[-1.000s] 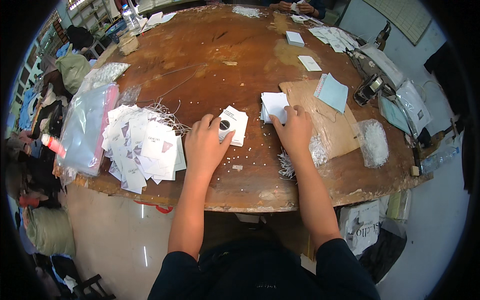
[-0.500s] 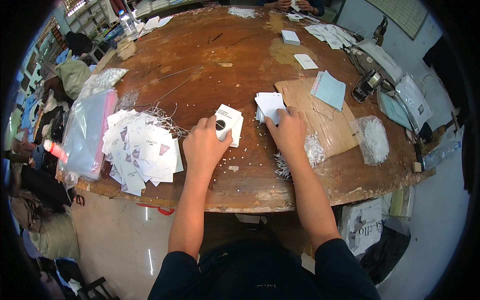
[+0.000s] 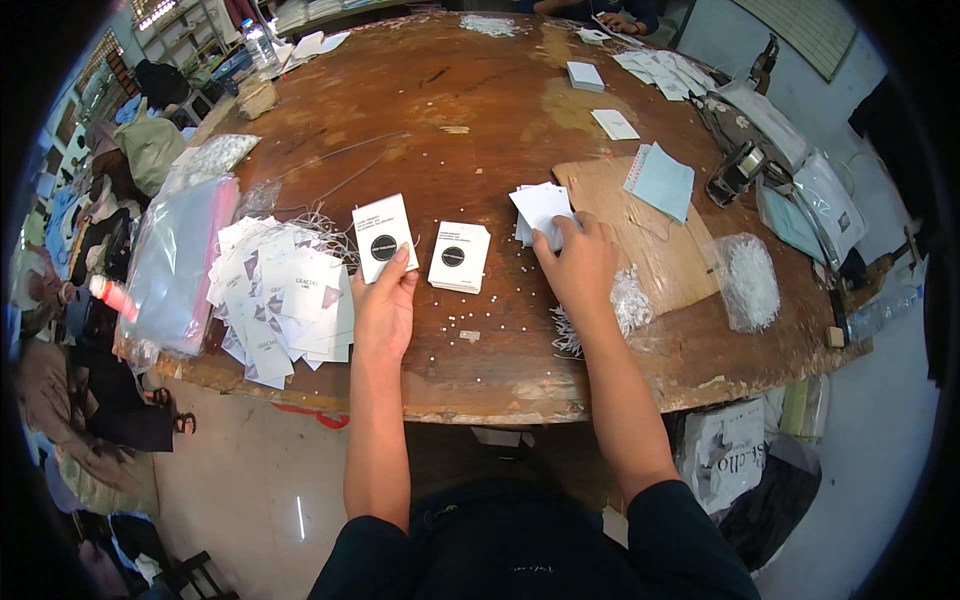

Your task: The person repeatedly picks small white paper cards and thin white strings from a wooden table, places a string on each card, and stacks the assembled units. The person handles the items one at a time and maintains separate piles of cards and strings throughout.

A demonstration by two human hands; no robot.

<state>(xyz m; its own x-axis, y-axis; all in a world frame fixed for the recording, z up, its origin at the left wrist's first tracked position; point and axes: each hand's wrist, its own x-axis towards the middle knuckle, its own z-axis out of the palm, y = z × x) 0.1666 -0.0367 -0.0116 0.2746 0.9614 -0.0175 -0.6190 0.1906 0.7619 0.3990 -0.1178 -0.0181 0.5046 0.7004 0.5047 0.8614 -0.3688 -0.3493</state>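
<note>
My left hand [image 3: 385,312] grips a white card [image 3: 381,225] printed with a black circle, its thumb across the lower right edge. The card is raised and tilted face up. Just right of it lies a stack of matching cards [image 3: 459,270] on the table. Farther right, my right hand [image 3: 580,255] has its thumb and index finger closed on the near right edge of the top blank white card [image 3: 541,205] of another pile. That card sits askew on the pile. Left of my left hand spreads a heap of printed white tags [image 3: 290,290] with strings.
Clear plastic bags [image 3: 185,270] lie at the left edge. A bundle of white strings [image 3: 628,300] is by my right wrist, near a wooden board [image 3: 660,265] and a bag of white pieces [image 3: 750,280]. Tiny white beads dot the table. A co-worker's hand [image 3: 622,22] works at the far side.
My left hand has lifted one card off the printed stack and moved it left, turning the palm up. My right hand stays at its pile, where the top card has shifted slightly.
</note>
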